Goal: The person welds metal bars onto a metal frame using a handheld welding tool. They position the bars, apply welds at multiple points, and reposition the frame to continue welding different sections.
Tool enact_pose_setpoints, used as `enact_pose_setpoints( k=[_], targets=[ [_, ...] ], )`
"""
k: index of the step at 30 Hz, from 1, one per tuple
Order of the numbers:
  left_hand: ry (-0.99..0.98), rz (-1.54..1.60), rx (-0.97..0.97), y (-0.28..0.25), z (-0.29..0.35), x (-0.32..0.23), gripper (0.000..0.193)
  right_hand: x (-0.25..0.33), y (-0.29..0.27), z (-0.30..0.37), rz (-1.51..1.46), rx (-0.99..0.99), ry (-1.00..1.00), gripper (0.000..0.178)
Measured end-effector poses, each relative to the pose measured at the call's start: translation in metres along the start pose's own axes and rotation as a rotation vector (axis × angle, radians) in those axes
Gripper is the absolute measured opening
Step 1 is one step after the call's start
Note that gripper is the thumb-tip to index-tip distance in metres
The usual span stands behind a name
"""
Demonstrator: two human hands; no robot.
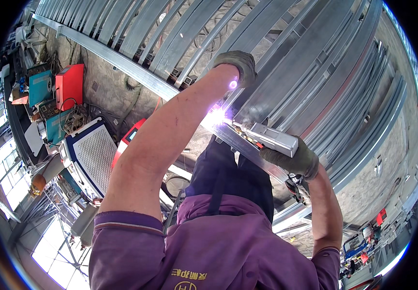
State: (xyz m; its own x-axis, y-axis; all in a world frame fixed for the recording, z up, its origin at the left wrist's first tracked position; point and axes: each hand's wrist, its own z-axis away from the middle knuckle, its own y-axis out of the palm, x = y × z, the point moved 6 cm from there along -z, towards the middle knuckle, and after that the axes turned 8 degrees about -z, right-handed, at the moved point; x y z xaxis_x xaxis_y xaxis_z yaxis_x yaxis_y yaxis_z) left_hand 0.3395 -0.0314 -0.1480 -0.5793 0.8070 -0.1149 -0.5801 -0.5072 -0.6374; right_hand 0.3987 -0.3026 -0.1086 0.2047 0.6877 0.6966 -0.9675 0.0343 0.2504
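My right hand (293,159), in a grey-green work glove, is closed around a silver, box-shaped welding gun (273,138). The gun's nozzle points left at a bright white-violet arc (216,116), whose glare hides the joint beneath it. The arc burns on a long metal rail (240,141) running across in front of my legs, where an upright bar meets it. Beyond the arc, my gloved left hand (238,65) is closed over a metal bar (229,100) near that joint; its fingertips are mostly hidden.
Rows of parallel metal bars (170,41) fill the far side, and more long profiles (349,111) lie stacked to the right. At left stand a red machine (69,86), teal machines (39,87) and a white-and-blue unit with a perforated panel (93,154). Cables lie on the floor.
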Motion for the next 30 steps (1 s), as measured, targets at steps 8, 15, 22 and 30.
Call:
enact_pose_setpoints(
  k=[8,15,22,30],
  targets=[
    [0.005,0.017,0.016,0.007,-0.006,0.003,0.051,0.000,-0.001,0.003,0.042,0.000,0.005,0.046],
    [-0.023,0.041,0.019,0.004,-0.004,0.002,0.054,0.000,-0.002,0.006,0.047,-0.014,-0.019,0.047],
    [-0.007,0.015,0.018,0.003,-0.003,0.001,0.054,0.001,0.000,0.008,0.042,-0.030,-0.073,0.044],
    [-0.002,0.117,-0.047,0.011,-0.007,0.004,0.054,0.010,0.008,0.027,0.096,-0.104,-0.025,0.043]
  ],
)
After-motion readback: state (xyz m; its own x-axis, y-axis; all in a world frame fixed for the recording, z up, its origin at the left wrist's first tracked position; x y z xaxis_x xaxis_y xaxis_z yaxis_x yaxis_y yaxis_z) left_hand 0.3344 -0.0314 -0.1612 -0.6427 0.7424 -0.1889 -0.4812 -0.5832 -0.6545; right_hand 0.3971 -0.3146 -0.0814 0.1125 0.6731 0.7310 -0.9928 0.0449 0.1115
